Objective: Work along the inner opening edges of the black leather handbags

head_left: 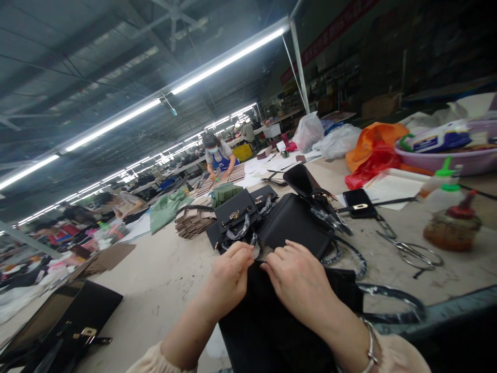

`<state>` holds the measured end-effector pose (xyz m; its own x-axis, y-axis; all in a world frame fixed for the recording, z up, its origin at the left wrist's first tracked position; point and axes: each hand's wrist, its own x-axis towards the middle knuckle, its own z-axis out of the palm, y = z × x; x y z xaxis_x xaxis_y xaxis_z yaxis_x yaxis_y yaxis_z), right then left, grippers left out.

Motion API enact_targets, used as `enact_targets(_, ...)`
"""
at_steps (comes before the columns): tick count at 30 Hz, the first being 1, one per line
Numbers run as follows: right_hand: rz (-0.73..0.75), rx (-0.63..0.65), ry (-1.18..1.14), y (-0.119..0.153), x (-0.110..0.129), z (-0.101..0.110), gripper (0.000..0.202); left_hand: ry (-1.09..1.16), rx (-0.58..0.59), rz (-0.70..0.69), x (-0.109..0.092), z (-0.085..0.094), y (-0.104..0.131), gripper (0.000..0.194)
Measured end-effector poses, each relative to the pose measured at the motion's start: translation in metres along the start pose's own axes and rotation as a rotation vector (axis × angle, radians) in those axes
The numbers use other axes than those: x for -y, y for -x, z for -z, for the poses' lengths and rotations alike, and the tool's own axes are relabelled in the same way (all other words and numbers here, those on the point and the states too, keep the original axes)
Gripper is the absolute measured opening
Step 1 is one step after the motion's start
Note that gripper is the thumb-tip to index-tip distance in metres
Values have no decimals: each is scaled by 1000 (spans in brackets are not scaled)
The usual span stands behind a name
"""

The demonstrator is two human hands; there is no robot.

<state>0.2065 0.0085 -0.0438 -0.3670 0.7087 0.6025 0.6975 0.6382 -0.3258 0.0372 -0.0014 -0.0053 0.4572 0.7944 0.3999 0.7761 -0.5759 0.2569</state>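
My left hand and my right hand are side by side at the top edge of a black bag near the table's front. Both hands have their fingers pinched together at that edge; between the fingertips the detail is too small to make out. Just beyond them lie a small black bag with a gold clasp and a larger black bag. A wrapped handle curves out to the right of the nearest bag.
Scissors, a phone and a glue bottle lie to the right. A purple basin stands behind them. Another black bag is at the lower left. A person in a blue apron works across the table.
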Motion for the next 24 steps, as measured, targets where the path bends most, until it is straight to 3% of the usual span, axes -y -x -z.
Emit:
enact_targets(7, 2, -3, 8, 0, -1, 0, 16, 1, -65, 348, 4, 11, -1, 21)
enact_targets(10, 2, -14, 18, -1, -3, 0, 15, -49, -83, 356, 9, 17, 0, 20)
enact_targets(13, 6, -21, 30, -1, -3, 0, 16, -100, -181, 368, 18, 23, 4, 11)
enact_targets(15, 12, -17, 39, -1, -2, 0, 16, -13, -218, 404, 22, 26, 7, 21)
enact_targets(18, 20, -21, 50, -1, -2, -1, 17, 111, -132, 418, 18, 27, 11, 24)
enact_targets(24, 29, -26, 61, 0, -3, 0, 19, 113, 29, 468, 7, 12, 19, 30)
